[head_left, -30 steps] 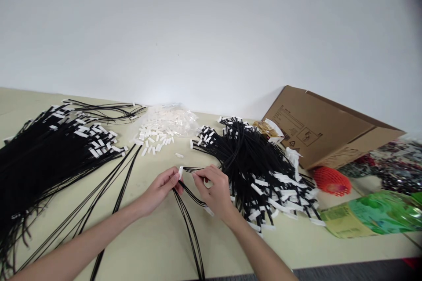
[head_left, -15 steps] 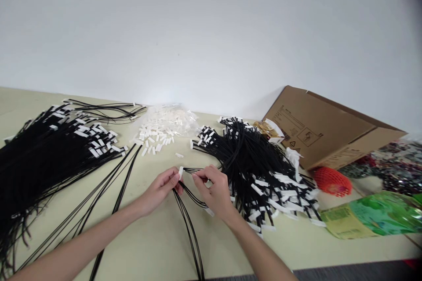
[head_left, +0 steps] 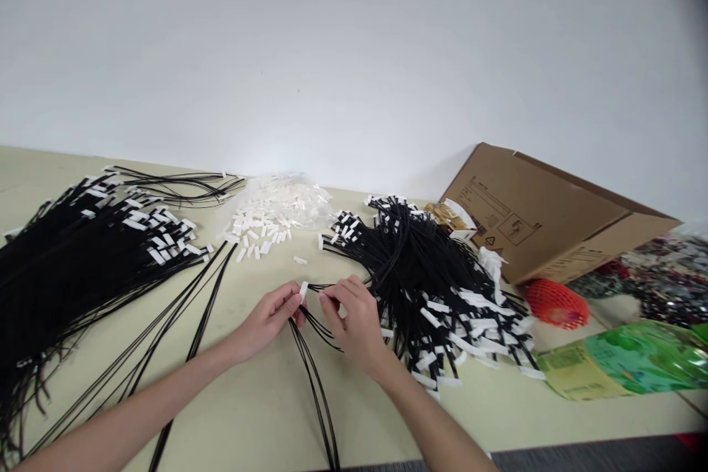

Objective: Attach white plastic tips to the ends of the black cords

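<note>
My left hand (head_left: 269, 318) pinches a small white plastic clip (head_left: 303, 290) at the end of thin black cords (head_left: 318, 391) that run down to the table's front edge. My right hand (head_left: 352, 317) is closed in a pinch on the black cord ends just right of the clip, its fingertips nearly touching the left hand's. A loose heap of white clips (head_left: 264, 225) lies behind the hands. A pile of black cords with white ends (head_left: 436, 280) sits right of my right hand, and a larger bundle (head_left: 82, 251) lies at the left.
A brown cardboard box (head_left: 545, 217) lies tilted at the back right. In front of it are an orange-red net (head_left: 554, 304), a green and yellow plastic packet (head_left: 625, 361) and dark patterned material (head_left: 661, 276). A white wall rises behind the cream table (head_left: 259, 413).
My right hand has shifted slightly left toward the clip in my left hand. The left hand and the piles stay where they were.
</note>
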Demonstrator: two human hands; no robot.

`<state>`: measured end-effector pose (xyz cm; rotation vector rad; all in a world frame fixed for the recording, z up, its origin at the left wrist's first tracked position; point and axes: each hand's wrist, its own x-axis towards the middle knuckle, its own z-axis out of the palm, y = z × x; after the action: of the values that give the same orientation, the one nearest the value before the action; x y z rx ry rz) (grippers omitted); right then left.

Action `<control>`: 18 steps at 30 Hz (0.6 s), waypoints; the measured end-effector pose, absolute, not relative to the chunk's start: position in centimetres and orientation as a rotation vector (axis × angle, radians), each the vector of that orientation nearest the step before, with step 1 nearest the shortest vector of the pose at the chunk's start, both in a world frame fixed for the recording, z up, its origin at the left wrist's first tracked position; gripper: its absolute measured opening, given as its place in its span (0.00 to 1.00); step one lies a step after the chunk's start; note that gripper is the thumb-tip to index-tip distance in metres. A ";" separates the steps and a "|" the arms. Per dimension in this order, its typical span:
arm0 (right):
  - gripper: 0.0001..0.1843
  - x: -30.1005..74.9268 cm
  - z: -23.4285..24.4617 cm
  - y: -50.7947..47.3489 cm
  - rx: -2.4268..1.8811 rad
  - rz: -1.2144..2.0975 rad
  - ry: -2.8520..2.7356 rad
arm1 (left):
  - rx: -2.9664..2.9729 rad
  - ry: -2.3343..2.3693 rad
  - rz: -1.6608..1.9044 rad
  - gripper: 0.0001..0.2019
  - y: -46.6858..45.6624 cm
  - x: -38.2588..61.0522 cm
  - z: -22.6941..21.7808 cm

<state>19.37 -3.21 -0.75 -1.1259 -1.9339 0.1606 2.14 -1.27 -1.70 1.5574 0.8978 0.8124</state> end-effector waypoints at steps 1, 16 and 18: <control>0.09 19.4 -0.8 -3.2 -1.133 0.103 -1.954 | 1.569 0.902 0.808 0.12 -1.3 2.1 -1.7; 0.09 19.6 -0.5 -2.7 -0.870 0.577 -1.989 | 1.573 0.854 0.736 0.13 -0.9 1.9 -2.6; 0.09 19.6 -0.6 -2.5 -0.880 0.576 -1.989 | 1.524 0.857 0.744 0.13 -0.9 1.9 -2.7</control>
<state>19.62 -2.49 -0.58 -0.8803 -1.9890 0.5763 1.94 -0.92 -2.73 1.5241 0.8568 0.7437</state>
